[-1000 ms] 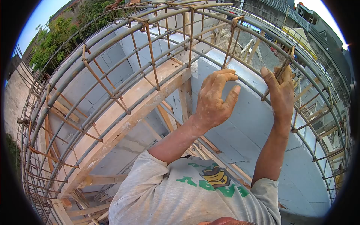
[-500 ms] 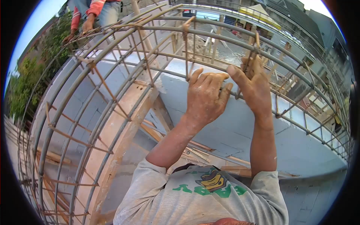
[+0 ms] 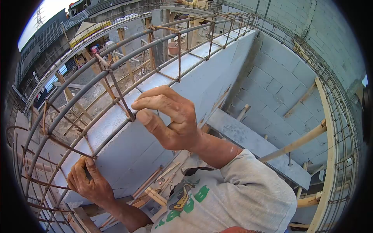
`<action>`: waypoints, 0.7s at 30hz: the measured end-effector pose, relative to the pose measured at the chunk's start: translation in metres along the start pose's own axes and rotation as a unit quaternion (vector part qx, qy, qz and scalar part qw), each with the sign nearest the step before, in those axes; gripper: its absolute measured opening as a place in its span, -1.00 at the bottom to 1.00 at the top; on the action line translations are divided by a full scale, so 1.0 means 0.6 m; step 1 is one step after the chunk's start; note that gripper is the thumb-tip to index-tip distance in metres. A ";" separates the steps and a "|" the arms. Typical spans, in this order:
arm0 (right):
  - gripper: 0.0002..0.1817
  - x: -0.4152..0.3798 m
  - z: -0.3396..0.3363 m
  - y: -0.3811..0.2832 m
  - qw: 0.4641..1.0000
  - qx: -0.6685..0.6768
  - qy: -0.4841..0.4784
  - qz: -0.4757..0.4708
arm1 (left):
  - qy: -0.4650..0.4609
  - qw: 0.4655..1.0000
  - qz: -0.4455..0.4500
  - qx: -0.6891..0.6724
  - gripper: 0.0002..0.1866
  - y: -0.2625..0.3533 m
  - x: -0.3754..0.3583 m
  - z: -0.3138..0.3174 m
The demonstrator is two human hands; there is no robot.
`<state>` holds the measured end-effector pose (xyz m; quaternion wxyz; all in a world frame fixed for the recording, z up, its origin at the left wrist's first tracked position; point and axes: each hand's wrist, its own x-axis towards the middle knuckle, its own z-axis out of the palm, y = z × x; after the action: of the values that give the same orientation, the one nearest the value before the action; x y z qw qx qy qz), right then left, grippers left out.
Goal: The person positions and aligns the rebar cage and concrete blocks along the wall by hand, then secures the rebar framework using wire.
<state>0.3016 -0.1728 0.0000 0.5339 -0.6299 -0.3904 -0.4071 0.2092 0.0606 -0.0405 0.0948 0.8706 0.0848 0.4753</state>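
Observation:
A cage of long grey steel bars joined by thin rusty stirrups curves along the top of a pale block wall (image 3: 155,143). My left hand (image 3: 91,182) is closed around the cage's lower rebar (image 3: 112,136), close to a stirrup (image 3: 72,146). Higher up and to the right, my right hand (image 3: 171,118) has bent fingers, thumb and fingertips nearly together at the lower corner of another stirrup (image 3: 119,91). Whatever lies between those fingertips is too small to make out.
A grey plank or panel (image 3: 258,147) and wooden props (image 3: 293,141) stand inside the walls at right. Loose timber offcuts (image 3: 157,196) lie below. Another rebar cage (image 3: 344,128) runs along the right side. An orange bucket (image 3: 173,48) sits beyond the wall.
My view has swung to the right along the cage. My hands, close together before, are now apart, the left lower down. The other person at the upper left has left the view.

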 end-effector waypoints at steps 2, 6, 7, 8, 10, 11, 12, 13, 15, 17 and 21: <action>-0.86 -0.008 -0.039 0.036 0.996 -0.067 0.063 0.008 | 0.002 1.000 0.008 -0.007 -0.74 -0.002 0.001 -0.001; -0.81 -0.006 -0.093 0.067 0.970 -0.097 0.156 0.160 | 0.004 1.000 0.016 -0.008 -0.74 0.000 0.001 -0.001; -0.79 -0.003 -0.100 0.079 0.968 -0.109 0.167 0.154 | 0.006 1.000 0.016 -0.006 -0.74 0.000 0.000 -0.002; -0.77 0.001 -0.108 0.093 0.965 -0.122 0.178 0.148 | 0.003 1.000 0.016 -0.003 -0.74 0.000 0.001 -0.002; -0.69 0.011 -0.124 0.114 0.962 -0.135 0.191 0.141 | -0.002 1.000 0.015 0.002 -0.73 -0.001 0.000 -0.002; -0.69 0.014 -0.133 0.125 0.959 -0.147 0.199 0.140 | -0.005 1.000 0.015 -0.001 -0.72 -0.002 0.000 -0.002; -0.68 0.018 -0.143 0.138 0.956 -0.159 0.206 0.139 | -0.008 1.000 0.014 -0.004 -0.71 -0.005 -0.001 -0.002; -0.68 0.021 -0.152 0.149 0.952 -0.171 0.212 0.138 | -0.011 1.000 0.013 -0.007 -0.69 -0.009 -0.002 -0.001; -0.66 0.028 -0.173 0.169 0.947 -0.190 0.215 0.145 | -0.018 0.999 0.005 -0.028 -0.61 -0.019 -0.005 0.002; -0.64 0.036 -0.202 0.189 0.941 -0.220 0.211 0.145 | -0.020 0.999 -0.006 -0.045 -0.52 -0.025 -0.006 0.004; -0.65 0.049 -0.273 0.252 0.932 -0.257 0.215 0.138 | 0.005 0.998 -0.060 -0.022 -0.33 -0.042 -0.013 0.020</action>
<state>0.4367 -0.3520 -0.0100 0.4754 -0.6908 -0.0579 -0.5416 0.2137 0.0818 -0.0595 0.1417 0.8595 0.1270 0.4745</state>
